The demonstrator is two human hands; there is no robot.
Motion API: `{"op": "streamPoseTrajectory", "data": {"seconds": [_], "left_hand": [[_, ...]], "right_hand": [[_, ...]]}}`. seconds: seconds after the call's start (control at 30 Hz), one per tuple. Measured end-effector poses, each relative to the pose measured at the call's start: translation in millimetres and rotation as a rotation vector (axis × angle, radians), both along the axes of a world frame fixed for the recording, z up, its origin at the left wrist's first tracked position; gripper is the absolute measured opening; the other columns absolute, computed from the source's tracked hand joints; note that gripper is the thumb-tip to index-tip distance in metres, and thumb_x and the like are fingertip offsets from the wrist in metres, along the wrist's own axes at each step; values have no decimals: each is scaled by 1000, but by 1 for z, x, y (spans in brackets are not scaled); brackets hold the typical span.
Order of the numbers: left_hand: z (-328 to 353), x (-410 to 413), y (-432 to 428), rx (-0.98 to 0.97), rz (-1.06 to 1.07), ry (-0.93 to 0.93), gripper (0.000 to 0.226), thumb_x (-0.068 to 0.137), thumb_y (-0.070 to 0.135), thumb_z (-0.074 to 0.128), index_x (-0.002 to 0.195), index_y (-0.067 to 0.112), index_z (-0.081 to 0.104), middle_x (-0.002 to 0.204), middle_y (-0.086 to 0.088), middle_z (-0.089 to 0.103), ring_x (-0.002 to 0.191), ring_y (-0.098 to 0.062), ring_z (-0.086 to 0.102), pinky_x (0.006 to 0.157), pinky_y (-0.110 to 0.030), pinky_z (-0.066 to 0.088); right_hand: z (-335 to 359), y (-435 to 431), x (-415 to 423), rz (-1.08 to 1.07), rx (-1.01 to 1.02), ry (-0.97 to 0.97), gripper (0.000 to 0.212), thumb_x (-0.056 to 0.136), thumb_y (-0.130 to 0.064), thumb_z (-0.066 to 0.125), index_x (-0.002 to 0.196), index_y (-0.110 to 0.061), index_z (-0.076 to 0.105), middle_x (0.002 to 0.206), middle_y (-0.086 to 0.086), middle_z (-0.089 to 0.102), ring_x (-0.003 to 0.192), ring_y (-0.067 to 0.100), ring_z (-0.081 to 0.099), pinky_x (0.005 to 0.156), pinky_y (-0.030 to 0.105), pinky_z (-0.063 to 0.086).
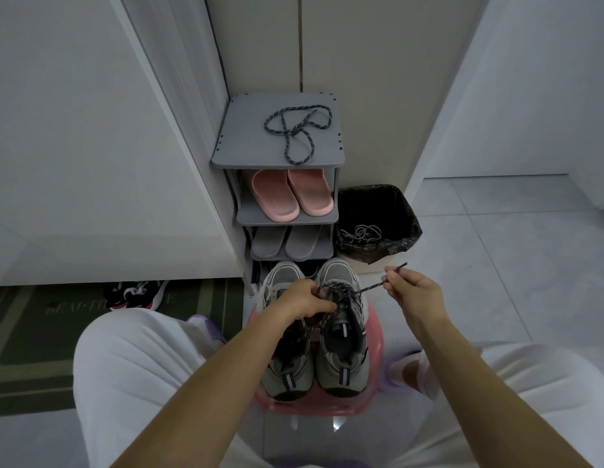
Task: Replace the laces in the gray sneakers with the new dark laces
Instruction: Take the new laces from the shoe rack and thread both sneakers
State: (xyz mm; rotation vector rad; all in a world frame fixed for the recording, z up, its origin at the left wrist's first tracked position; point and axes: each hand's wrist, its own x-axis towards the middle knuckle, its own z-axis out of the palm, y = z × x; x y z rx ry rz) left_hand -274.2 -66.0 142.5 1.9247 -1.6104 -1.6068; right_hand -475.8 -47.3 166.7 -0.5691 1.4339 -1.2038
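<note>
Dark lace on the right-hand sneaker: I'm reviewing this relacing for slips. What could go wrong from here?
The right hand pinches the lace near its tip and holds it taut sideways; a hard tug could drag the sneaker off the pink stool. The lace looks bunched in the left hand, so the crossings may tighten twisted or uneven.

Your sneakers (341,352) sit side by side on the stool (375,339) between your knees | rack (246,130) behind them, spare lace (293,131) on top | bin (412,224) right of rack | mat (23,332) at your left
</note>
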Motion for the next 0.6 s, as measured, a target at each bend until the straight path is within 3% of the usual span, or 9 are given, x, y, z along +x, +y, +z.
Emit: {"op": "streamPoseTrajectory", "data": {"seconds": [0.13,0.37,0.5,0.6], "left_hand": [[3,0,0,9,12,-37,32,76,26,76,100,13,61,101,-6,65,94,-21,63,88,-34,51],[6,2,1,3,-6,-35,26,78,27,75,97,18,59,99,-2,62,89,-16,59,80,-30,50],[9,2,3,-10,-20,-42,24,79,28,73,96,18,61,95,0,62,86,-15,58,76,-27,49],[12,-1,5,-12,-88,-86,23,82,38,69,82,20,56,80,2,57,74,-13,53,69,-26,44]], "right_hand": [[3,-2,-5,-141,-62,-66,16,89,2,57,104,2,63,79,8,62,62,8,59,62,10,52],[19,-9,-31,-312,-151,-141,13,91,-1,55,86,-8,65,69,1,65,56,3,59,64,12,50],[20,-10,-40,-368,-147,-165,12,92,-5,55,87,-10,64,79,4,61,55,1,58,68,15,49],[16,-9,-36,-307,-111,-92,14,95,-9,51,96,-10,65,77,0,59,57,2,52,63,14,46]]}}
